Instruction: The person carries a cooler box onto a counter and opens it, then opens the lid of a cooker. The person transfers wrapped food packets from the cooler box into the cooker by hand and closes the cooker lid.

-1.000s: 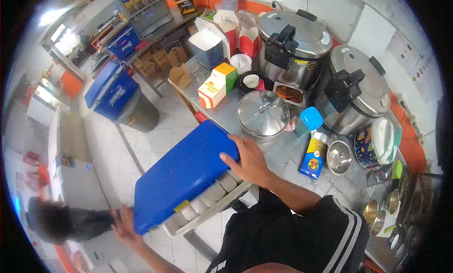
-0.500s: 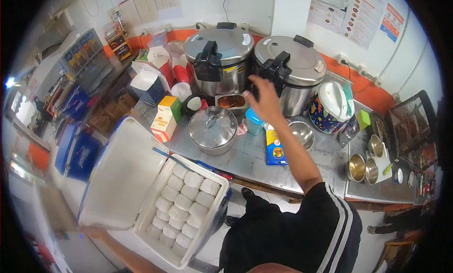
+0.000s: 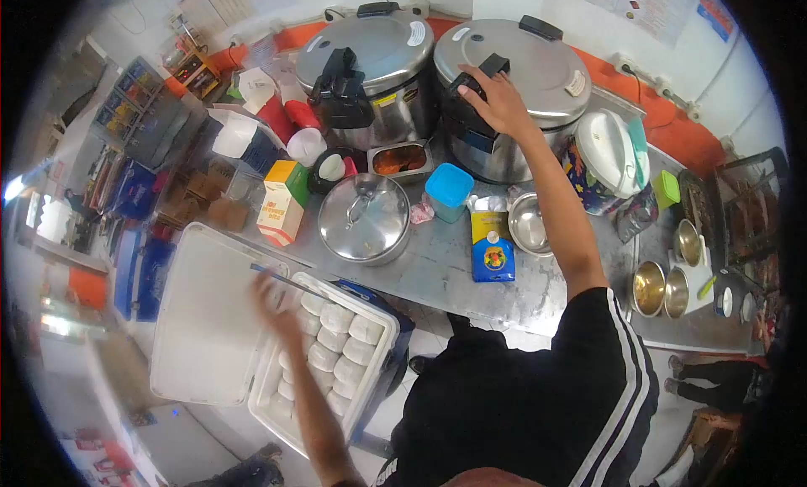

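- Cooler [image 3: 387,340] stands beside our counter [image 3: 437,277], its white lid [image 3: 210,319] swung open and rounded white packs [image 3: 338,319] in rows inside.
- Our left hand [image 3: 276,309] is over the cooler, near the lid's hinge side; it is blurred, so we cannot tell how wide its grip is.
- Our right hand [image 3: 498,104] has its grip closed on the black latch [image 3: 462,121] of the right cooker [image 3: 521,58].
- We see a covered pot [image 3: 363,218] and blue-lidded tub [image 3: 449,188] nearby.

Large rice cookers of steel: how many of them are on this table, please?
2. The left cooker stands at the back, behind the lidded steel pot; the right cooker is next to it, with the right hand at its black latch.
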### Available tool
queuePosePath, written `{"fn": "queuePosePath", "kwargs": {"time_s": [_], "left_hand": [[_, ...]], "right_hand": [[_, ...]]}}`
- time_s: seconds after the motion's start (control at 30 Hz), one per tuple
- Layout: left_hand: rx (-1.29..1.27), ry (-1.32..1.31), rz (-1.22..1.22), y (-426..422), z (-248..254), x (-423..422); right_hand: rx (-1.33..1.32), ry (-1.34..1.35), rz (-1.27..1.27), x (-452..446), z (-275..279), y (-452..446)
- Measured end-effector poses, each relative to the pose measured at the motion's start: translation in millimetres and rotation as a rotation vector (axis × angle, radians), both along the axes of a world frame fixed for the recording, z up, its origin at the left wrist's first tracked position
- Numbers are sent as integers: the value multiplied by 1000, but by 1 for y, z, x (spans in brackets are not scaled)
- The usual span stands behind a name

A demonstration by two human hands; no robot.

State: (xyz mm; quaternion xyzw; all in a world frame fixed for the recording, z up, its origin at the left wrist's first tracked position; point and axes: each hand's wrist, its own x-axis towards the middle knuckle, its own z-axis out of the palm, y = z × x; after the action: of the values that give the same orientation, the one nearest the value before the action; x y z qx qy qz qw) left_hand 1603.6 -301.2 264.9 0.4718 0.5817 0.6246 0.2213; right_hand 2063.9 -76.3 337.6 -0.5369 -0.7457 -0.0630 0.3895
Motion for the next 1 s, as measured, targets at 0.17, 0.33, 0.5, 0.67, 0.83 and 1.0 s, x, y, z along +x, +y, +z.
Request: {"fn": "queuePosePath", "kwargs": {"time_s": [0.17, 0.33, 0.5, 0.67, 0.83, 1.0], "left_hand": [[47, 638, -523, 103, -39, 192], [-283, 944, -585, 167, -71, 269], [-392, 982, -687, 161, -83, 302], [-364, 966, -619, 128, -87, 323], [-392, 983, -593, 89, -82, 334], [-399, 977, -568, 54, -86, 334]], "right_hand": [[-80, 4, 17, 3, 3, -1], [-57, -9, 88, 7, 5, 0], [-102, -10, 129, 6, 20, -9], [-69, 40, 157, 3, 15, -20], [-99, 97, 195, -1, 15, -50], [-244, 80, 208, -12, 26, -83]]}}
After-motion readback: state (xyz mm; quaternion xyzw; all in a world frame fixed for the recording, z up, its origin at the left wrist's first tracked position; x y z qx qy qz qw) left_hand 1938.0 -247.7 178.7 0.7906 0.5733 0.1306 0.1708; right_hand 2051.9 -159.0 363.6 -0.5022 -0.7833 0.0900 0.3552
